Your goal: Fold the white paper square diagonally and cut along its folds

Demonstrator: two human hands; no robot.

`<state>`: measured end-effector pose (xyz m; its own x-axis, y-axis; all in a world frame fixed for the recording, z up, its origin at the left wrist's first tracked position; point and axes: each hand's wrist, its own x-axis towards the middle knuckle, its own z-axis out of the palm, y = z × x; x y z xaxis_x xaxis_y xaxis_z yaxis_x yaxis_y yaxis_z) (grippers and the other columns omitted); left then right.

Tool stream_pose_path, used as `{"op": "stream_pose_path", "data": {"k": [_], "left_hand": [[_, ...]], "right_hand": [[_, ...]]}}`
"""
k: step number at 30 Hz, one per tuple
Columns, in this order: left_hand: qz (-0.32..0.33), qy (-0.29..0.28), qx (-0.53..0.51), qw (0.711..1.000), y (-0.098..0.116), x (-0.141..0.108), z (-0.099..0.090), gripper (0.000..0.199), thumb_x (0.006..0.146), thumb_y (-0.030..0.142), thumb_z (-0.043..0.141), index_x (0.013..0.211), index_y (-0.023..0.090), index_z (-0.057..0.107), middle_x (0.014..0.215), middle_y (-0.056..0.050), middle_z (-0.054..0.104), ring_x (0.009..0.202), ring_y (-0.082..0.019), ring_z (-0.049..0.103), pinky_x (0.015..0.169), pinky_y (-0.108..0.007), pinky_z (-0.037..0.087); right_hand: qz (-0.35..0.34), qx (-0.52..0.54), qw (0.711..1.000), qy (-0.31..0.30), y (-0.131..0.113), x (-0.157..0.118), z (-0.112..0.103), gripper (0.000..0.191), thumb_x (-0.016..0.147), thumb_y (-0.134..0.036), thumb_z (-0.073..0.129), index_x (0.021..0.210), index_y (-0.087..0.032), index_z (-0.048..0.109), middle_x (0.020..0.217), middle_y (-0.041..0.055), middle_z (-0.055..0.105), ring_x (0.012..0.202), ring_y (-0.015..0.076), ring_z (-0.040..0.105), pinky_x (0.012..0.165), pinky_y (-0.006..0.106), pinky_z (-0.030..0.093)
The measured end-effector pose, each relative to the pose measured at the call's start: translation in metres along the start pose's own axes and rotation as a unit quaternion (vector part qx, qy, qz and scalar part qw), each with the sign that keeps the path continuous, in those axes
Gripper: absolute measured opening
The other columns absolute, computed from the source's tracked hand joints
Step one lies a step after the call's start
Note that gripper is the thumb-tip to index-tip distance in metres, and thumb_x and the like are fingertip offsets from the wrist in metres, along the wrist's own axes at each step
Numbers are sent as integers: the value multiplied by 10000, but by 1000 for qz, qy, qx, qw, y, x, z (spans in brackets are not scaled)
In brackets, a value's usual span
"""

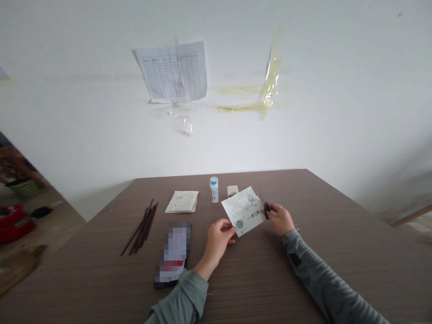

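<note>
A printed paper sheet [243, 210] is held tilted above the brown table. My left hand [219, 236] pinches its lower left corner between thumb and fingers. Dark-handled scissors [266, 209] are in my right hand [281, 219], their thin blades pointing up and away beside the sheet's right edge. The fingers of my right hand also touch the sheet's right side. Behind the sheet stand a clear bottle with a blue cap [214, 190] and a small pale block [232, 191], partly hidden by the paper.
On the brown table [270, 283] lie folded papers [182, 201], several dark sticks [143, 228] at the left, and a phone [174, 252] near my left forearm. A white wall with a taped printed sheet [173, 72] rises behind. Red object [15, 224] on the floor, far left.
</note>
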<state>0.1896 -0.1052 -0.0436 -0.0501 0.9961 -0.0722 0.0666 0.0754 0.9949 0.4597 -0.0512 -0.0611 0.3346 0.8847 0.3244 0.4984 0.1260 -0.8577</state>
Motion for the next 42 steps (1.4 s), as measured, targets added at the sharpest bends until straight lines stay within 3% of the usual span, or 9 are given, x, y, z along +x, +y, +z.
{"op": "stream_pose_path", "data": {"k": [6,13,18,23,25,29,34,40,42], "left_hand": [[-59,-13,-49,997,4,-1,7,345,828,171,1144,725,226,819,734,-51,867,720,-245,881,586,-255,683],[-84,-4,-65,994,5,0,7,395,794,156,1151,687,230,778,680,-20,824,692,-203,842,561,-216,653],[-86,22,-84,993,7,1,1,327,817,96,1098,729,209,803,761,-41,863,730,-203,859,609,-234,687],[-85,46,-102,990,9,1,-5,327,799,96,1132,778,207,825,827,-51,885,775,-225,889,625,-256,715],[-85,56,-109,989,9,1,-7,314,814,92,1121,784,209,831,841,-56,892,805,-237,903,640,-265,729],[-90,74,-117,986,12,1,-12,300,836,67,1098,781,206,838,854,-61,900,857,-255,922,678,-280,747],[-88,86,-144,982,14,2,-16,287,827,50,1087,770,197,847,848,-61,908,815,-224,898,666,-256,727],[-76,92,-160,980,13,3,-17,278,782,91,1138,829,194,883,887,-64,938,820,-225,910,690,-266,736],[-70,90,-171,979,13,2,-18,285,758,102,1148,828,192,888,882,-65,940,804,-218,905,681,-259,727]], "right_hand": [[13,9,1000,-7,2,-1,2,155,755,-429,840,844,-304,858,988,122,971,1096,427,918,1089,548,748],[37,4,999,13,0,1,1,180,758,-475,863,812,-308,828,956,127,947,1100,449,929,1089,562,736],[68,15,997,34,0,-7,-4,216,747,-488,911,812,-333,774,894,113,947,1045,439,940,1007,527,724],[39,18,999,-3,-1,-21,-5,447,857,-495,918,1249,-283,880,1002,94,998,970,372,890,1004,518,704],[30,15,999,-34,-2,-23,-5,477,900,-463,903,1337,-272,921,1023,88,1007,995,376,891,1040,526,702],[-4,-12,998,-69,-5,-23,-4,366,873,-354,898,1212,-285,1018,1003,97,1004,1174,409,909,1111,530,717],[18,22,992,-124,-11,-33,2,376,887,-335,873,1223,-248,1017,998,94,1020,871,339,920,974,483,748],[23,40,986,-158,-19,-51,13,390,914,-422,920,1256,-250,995,956,84,1012,963,388,1003,974,482,778],[7,16,990,-143,-21,-55,15,375,920,-453,906,1228,-256,992,896,72,994,907,378,1000,931,472,790]]}}
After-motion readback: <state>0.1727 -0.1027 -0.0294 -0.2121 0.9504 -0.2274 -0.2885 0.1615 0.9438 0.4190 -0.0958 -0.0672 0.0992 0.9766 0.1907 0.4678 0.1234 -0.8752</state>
